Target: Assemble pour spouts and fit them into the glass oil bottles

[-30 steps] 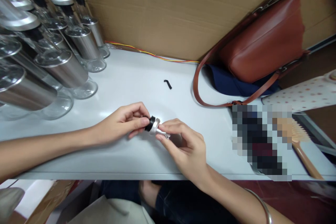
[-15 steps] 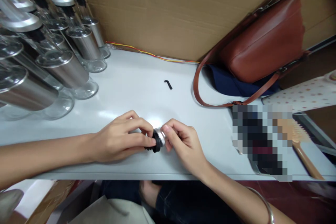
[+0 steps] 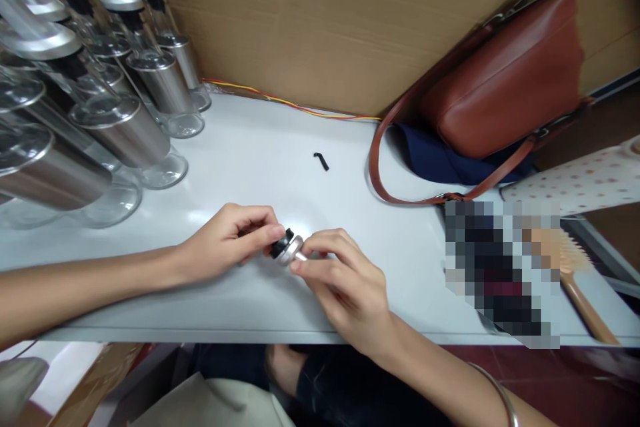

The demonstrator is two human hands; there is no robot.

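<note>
Both hands meet over the near middle of the white table [image 3: 280, 153], just above its surface. My left hand [image 3: 227, 243] pinches the black end of a small silver-and-black pourer cap [image 3: 286, 248] with thumb and fingertips. My right hand [image 3: 345, 287] grips the cap's silver spout end, fingers curled over it so the spout is mostly hidden. A small bent black part [image 3: 320, 161] lies loose on the table beyond the hands.
Several glass bottles with steel sleeves and pourer tops [image 3: 120, 127] crowd the left side. A brown leather handbag [image 3: 500, 73] leans on the cardboard wall at the right, over a blue cloth. A red-yellow wire [image 3: 280, 102] runs along the wall. A wooden hairbrush [image 3: 575, 280] lies right.
The hands dipped toward the table edge with the cap turned, then lifted back a little; the cap's black end again faces left and up in my left fingertips.
</note>
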